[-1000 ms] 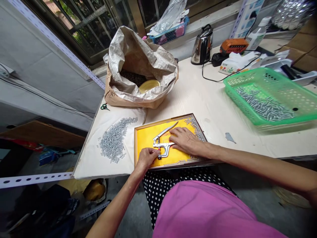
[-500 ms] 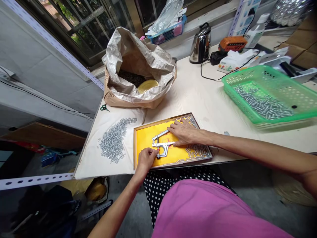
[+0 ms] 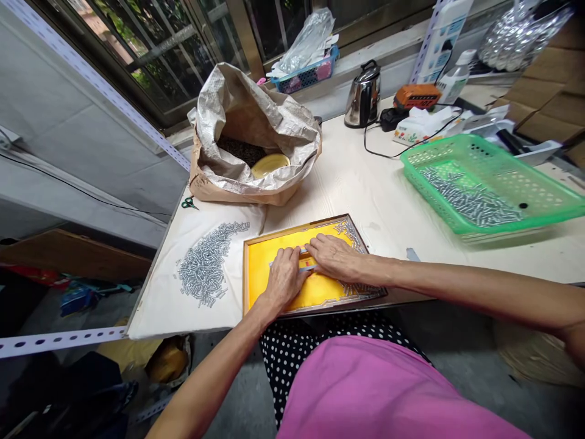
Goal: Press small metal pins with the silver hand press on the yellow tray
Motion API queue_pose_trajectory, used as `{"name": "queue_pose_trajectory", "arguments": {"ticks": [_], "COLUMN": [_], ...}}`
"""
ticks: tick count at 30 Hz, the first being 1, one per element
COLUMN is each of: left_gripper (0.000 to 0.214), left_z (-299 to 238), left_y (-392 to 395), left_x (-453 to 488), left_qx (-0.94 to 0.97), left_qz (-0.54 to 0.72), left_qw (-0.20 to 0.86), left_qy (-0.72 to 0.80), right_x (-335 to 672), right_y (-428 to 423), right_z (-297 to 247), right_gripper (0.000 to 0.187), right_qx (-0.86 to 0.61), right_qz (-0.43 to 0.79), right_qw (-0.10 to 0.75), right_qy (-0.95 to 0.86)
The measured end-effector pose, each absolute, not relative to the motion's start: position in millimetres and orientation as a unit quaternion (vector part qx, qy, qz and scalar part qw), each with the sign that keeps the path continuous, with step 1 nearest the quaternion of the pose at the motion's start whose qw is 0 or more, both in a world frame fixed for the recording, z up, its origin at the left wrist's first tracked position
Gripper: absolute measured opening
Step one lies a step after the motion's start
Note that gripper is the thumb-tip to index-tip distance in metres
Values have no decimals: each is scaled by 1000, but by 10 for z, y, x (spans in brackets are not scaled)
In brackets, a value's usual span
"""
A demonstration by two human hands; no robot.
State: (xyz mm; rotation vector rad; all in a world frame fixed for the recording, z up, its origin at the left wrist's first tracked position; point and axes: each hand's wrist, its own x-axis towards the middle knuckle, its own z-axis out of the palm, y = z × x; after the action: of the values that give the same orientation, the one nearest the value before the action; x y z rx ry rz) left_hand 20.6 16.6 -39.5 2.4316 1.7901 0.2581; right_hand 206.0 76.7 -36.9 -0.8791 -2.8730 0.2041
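A shallow wooden-edged tray with a yellow bottom (image 3: 258, 268) lies at the table's front edge. Over it, both hands are around silver hand pliers (image 3: 308, 268) with two long handles. My left hand (image 3: 284, 277) is wrapped over the head end and hides most of it. My right hand (image 3: 336, 256) grips the handle ends, fingers bent over the upper handle. Small thin silver metal pieces (image 3: 348, 233) lie along the tray's right side. Left of the tray, a loose pile of short silver pieces (image 3: 205, 262) rests on pale cloth.
Behind the tray stands an open sack (image 3: 256, 192) with dark contents and a yellow dish (image 3: 270, 164). A green basket (image 3: 475, 228) of silver pieces is at the right. Farther back are a kettle (image 3: 363, 97) and an orange battery pack (image 3: 417, 96). Green-handled scissors (image 3: 189, 202) lie left.
My left hand has gone from pinching at the pliers' lower jaw to wrapping over their head. The pliers' handles are nearer together. The view has shifted slightly.
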Motion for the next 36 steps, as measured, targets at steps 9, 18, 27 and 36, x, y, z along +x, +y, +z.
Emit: {"name": "queue_pose_trajectory", "arguments": {"ticks": [9,18,27,36], "left_gripper": [8,24,25,27], "left_z": [-467,-342,-211,-318], "left_y": [185,-54,-359,-122], "left_x": [236,-58,-863,-1516], "left_qx": [777,706,601,566], "left_qz": [81,223,221,85], "left_qw": [88,40,27,-66], "left_qy": [618,671,768,818], "right_x": [1994,2154,2119,2756], "right_y": [753,873,624,573], "right_z": [-556,-422,-544,-298], "right_gripper": [16,39,17,22], "right_qx": [-279,-254,-308,-365], "right_qz": [71,109,146,132], "right_qw": [36,158,82,210], "right_qy": [-957,-948,-936,-897]}}
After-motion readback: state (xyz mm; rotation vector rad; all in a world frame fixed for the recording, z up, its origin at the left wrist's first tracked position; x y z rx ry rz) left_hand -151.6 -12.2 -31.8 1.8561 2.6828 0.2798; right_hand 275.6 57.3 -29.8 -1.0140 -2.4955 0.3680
